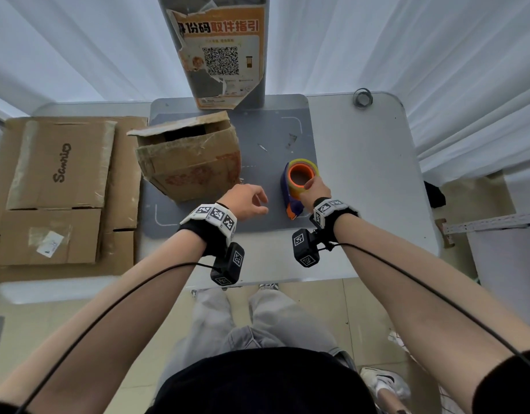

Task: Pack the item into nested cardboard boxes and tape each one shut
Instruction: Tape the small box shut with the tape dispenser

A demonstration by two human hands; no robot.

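Right hand (316, 189) is on the tape dispenser (298, 186), fingers curled over the near side of the yellowish tape roll with its orange core; dispenser sits on the grey mat (272, 138), right of centre, purple body to the left of the roll, orange tip pointing toward the person. Left hand (249, 201) hovers just above the mat, fingers loosely curled, holding nothing; it sits between the dispenser and the cardboard box (189, 162), close to the box's near right corner but not touching it as far as I can tell. Box is tilted, worn, old clear tape across the front, top flaps partly open with a dark gap showing; contents not visible. Box is left of the dispenser, the two well apart. Stack of flattened cardboard (60, 189) lies at the left end of the table (377, 162), one sheet marked "Sanrio". A grey post with an orange QR poster (223, 52) stands behind the mat. Small dark ring (362, 97) at the far right corner of the table. Both wrists carry marker-tagged bands with cables.
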